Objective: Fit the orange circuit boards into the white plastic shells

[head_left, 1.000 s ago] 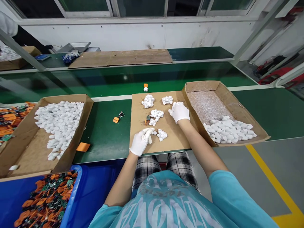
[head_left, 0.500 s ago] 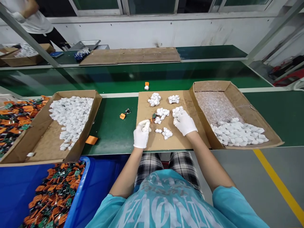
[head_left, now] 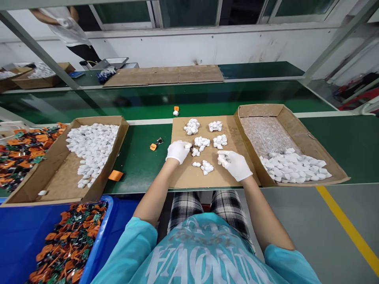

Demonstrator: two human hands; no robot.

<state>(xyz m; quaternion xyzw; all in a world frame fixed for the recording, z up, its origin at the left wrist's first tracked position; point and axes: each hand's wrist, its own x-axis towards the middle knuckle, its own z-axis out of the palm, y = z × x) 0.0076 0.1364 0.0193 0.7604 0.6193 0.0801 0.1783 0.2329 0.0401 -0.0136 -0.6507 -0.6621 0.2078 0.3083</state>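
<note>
My left hand [head_left: 177,151], in a white glove, is closed with a small white piece [head_left: 187,146] at its fingertips. A bit of something dark shows beside those fingertips, mostly hidden. My right hand [head_left: 236,165], gloved too, has its fingers curled in around what looks like a small white piece [head_left: 222,158]. Between and beyond the hands, small heaps of white pieces [head_left: 202,142] lie on a flat cardboard sheet [head_left: 189,178]. Closest to my right hand is one heap [head_left: 220,141]; another heap [head_left: 207,167] lies nearer me.
Cardboard trays of white pieces stand left [head_left: 56,179] and right [head_left: 314,138]. Orange-tagged circuit parts fill a blue bin [head_left: 100,236] and pile up [head_left: 26,150] at far left. A loose tagged part [head_left: 153,146] and orange piece [head_left: 115,175] lie on the green bench. Another person [head_left: 69,29] stands behind.
My right hand has drawn back toward me from the heap at the right, which now shows fully. My left hand has moved forward, over where the dark, orange-tagged part lay.
</note>
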